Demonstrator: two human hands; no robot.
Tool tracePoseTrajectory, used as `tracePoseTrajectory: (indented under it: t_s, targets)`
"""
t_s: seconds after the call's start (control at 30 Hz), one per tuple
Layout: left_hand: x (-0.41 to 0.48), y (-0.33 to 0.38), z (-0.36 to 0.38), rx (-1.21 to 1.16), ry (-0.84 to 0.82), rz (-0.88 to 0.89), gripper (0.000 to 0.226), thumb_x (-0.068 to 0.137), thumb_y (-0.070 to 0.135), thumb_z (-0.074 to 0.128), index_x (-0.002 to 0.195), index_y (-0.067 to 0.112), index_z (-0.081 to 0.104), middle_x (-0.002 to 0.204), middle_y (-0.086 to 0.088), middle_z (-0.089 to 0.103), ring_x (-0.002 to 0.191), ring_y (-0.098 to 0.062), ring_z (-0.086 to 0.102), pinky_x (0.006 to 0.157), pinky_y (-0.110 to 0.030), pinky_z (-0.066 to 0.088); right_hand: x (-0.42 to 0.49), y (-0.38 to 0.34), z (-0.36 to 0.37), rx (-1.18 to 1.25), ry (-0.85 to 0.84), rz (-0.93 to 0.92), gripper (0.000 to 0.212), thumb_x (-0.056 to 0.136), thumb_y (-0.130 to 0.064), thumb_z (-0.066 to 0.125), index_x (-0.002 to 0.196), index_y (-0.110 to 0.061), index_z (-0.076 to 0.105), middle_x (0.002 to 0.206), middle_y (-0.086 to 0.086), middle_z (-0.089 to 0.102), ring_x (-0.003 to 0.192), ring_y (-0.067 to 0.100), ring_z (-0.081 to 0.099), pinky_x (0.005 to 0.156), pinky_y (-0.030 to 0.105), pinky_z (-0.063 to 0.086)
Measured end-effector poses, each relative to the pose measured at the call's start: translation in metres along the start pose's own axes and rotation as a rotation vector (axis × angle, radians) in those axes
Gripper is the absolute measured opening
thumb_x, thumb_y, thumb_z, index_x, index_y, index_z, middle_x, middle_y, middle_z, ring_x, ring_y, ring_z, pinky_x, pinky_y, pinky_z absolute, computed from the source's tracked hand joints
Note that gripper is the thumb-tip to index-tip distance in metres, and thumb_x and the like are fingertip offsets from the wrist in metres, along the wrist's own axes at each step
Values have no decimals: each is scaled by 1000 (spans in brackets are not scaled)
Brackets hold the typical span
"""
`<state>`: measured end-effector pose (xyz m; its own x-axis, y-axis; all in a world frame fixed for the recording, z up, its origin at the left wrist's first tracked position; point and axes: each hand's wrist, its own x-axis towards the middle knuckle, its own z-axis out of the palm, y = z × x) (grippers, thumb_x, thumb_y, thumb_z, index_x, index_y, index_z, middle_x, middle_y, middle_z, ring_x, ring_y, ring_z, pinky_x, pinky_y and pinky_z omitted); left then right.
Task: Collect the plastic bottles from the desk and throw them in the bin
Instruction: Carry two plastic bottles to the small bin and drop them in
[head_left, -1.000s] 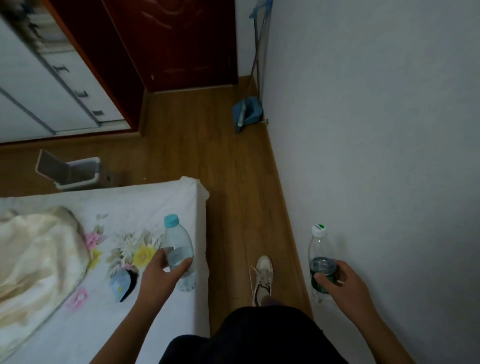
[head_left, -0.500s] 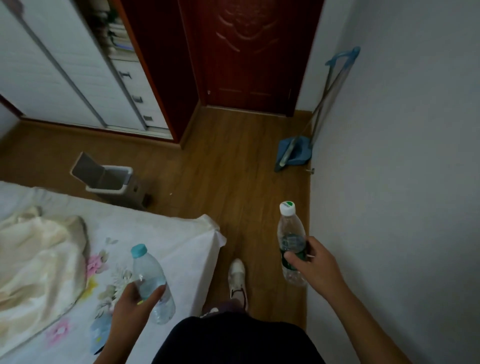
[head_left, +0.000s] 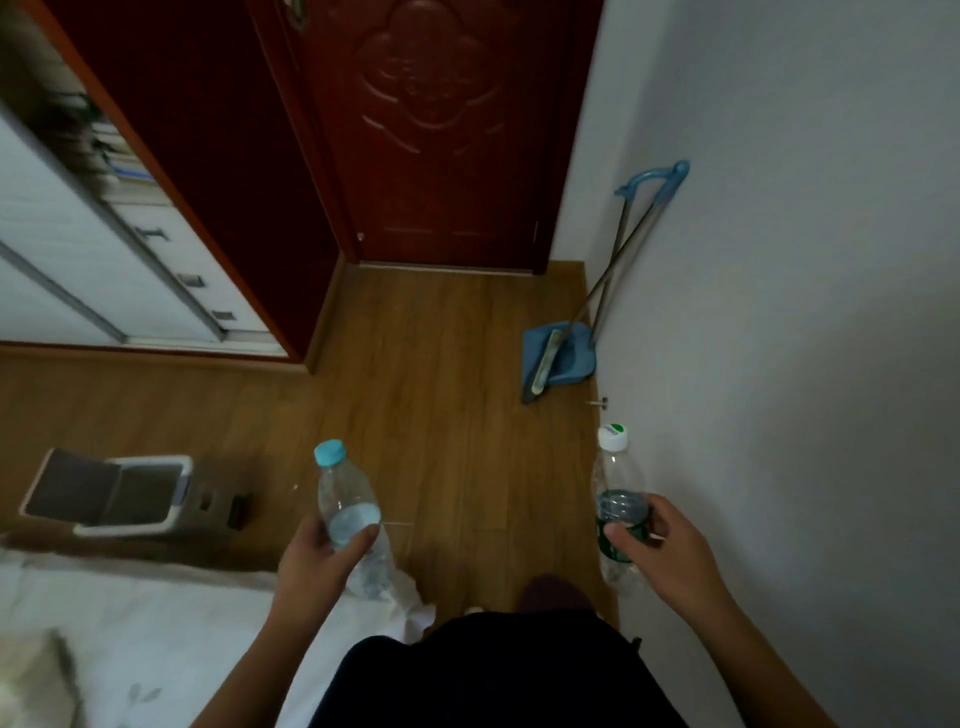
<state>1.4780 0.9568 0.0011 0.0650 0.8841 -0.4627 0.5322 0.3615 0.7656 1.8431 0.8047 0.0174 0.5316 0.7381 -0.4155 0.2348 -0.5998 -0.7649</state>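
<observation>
Head view: the bin (head_left: 130, 493) stands open on the floor, ahead and to the left, nearer the left hand (head_left: 317, 561), whose fingers wrap the blue-capped bottle (head_left: 348, 514) upright. The right hand (head_left: 670, 551) clasps the white-capped bottle (head_left: 618, 499), farther off.

Blue dustpan (head_left: 563, 353) with its broom leans on the wall beyond the right grip; dark red door (head_left: 441, 130) farther ahead; white bed (head_left: 130, 613) beneath the left grip.

2 clear bottles held upright: blue-capped bottle (head_left: 349, 514), white-capped bottle (head_left: 618, 506); open bin (head_left: 111, 493), seemingly empty.
</observation>
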Motion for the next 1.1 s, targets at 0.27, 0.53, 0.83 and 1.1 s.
tracePoseTrajectory:
  t_s: [0.27,0.53,0.83,1.1]
  targets:
    - [128,99,24,-44,-9,67,46,81,35,79,119,21,59,105,4,71,92,-6,69,66,-18,53,139,-39,-18,-31,34,26,78,40,-96,61,99,-45,61,104,-20,68,98,-1,63,86,32,52]
    - [192,105,-4,-136,262,-110,66,66,60,82,118,24,64,105,3,76,95,-15,73,87,-44,59,304,-179,42,-199,-308,-128,53,67,-63,77,112,-45,55,111,-14,66,110,14,63,95,40,53]
    - [165,57,-34,-248,682,-484,73,60,69,78,113,21,64,103,2,73,96,-19,69,83,-38,53,394,-335,196,-460,-775,-356,90,60,-72,74,138,-34,48,127,-13,59,115,13,58,90,39,56]
    - [174,10,-96,-388,913,-705,42,77,35,85,107,21,60,96,0,72,97,-24,70,77,-36,47,392,-417,344,-587,-936,-437,106,50,-79,69,143,-32,45,134,-7,57,122,21,58,89,41,58]
